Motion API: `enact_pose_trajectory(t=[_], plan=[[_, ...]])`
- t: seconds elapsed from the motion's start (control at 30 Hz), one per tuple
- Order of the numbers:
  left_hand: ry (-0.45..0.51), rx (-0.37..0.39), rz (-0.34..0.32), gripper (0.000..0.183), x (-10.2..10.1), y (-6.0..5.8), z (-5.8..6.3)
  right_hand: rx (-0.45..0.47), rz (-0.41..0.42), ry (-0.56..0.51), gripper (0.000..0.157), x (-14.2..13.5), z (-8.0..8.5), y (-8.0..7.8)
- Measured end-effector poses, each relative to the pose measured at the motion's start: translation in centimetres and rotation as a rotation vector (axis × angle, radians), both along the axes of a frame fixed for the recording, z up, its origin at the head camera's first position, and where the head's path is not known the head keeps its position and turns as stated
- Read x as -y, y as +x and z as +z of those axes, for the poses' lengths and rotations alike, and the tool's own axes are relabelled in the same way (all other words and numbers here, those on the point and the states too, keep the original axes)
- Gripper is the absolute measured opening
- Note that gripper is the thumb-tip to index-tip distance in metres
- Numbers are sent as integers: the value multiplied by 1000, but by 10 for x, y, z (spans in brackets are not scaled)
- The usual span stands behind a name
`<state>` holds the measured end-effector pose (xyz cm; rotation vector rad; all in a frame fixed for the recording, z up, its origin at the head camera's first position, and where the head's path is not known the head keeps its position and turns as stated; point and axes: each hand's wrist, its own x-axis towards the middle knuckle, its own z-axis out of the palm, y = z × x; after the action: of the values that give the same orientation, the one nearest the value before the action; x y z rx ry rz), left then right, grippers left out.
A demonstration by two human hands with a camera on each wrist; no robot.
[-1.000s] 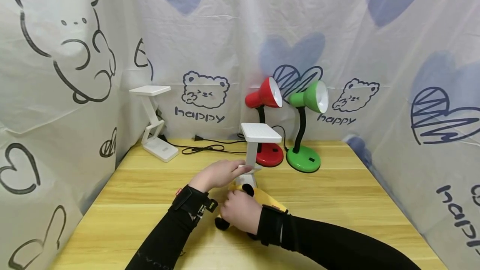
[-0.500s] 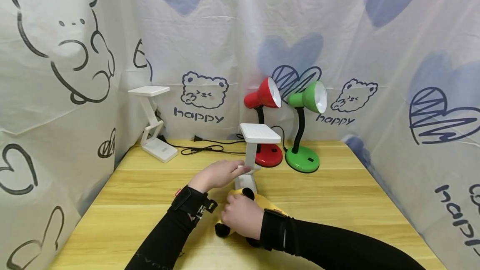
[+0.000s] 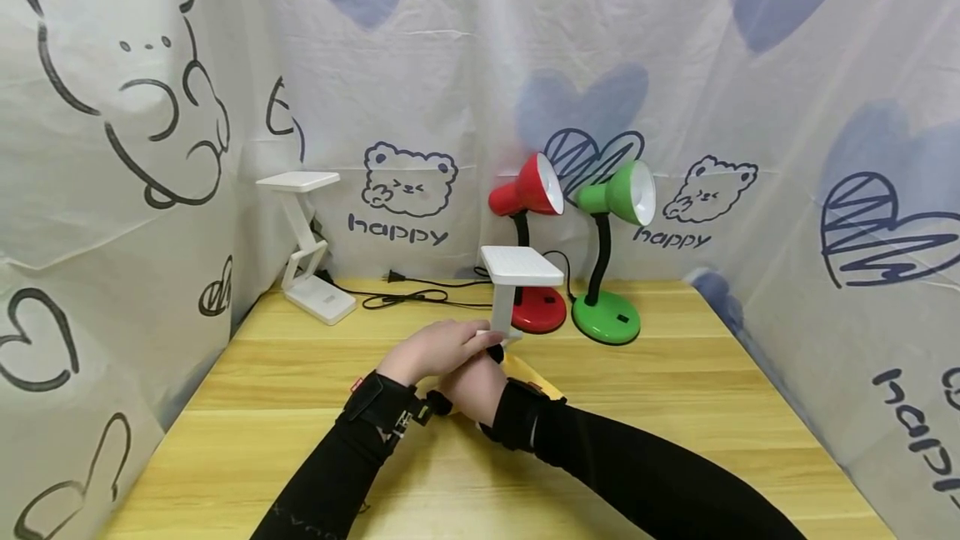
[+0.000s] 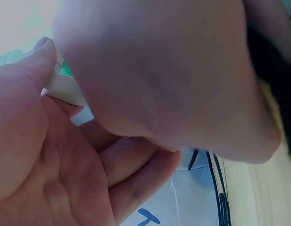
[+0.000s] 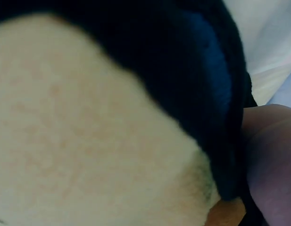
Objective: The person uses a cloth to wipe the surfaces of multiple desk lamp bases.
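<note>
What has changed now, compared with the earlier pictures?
The right hand moved forward to beneath the left hand, carrying the soft yellow-and-black item. The left hand stayed at the nearer white folding lamp; the red desk lamp and green desk lamp stayed too.

A pale wood-grained tabletop (image 3: 675,423) is carrying a white folding lamp (image 3: 302,227) at rear left, black cords (image 3: 408,297) are lying beside it, a red lamp (image 3: 527,188) and a green lamp (image 3: 602,250) are standing at the back, while the foot of a nearer white lamp (image 3: 522,263) is staying hidden
</note>
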<state>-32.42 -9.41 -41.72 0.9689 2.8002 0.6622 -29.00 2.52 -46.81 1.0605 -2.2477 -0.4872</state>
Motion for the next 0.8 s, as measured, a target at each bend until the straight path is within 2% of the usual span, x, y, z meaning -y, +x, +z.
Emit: enact_pose_trajectory(t=[0.13,0.2,0.3,0.43,0.53,0.7,0.8], plan=[[-9,6,-4,52,-3,1,1,-38,60,106,25,-10,4,13],[-13,20,-5,53,-4,0,1,-59,125,146,29,-18,7,22],[-15,35,2,58,-6,-1,0,-19,198,167,25,-29,11,34],[-15,31,12,59,-5,-2,1,115,277,172,13,-43,14,48],[-15,27,14,59,-3,-1,2,245,306,167,14,-54,17,54],[-19,26,25,62,-2,-1,1,469,256,127,18,-77,31,55],[-13,42,29,64,-2,-2,0,611,189,28,15,-98,40,46]])
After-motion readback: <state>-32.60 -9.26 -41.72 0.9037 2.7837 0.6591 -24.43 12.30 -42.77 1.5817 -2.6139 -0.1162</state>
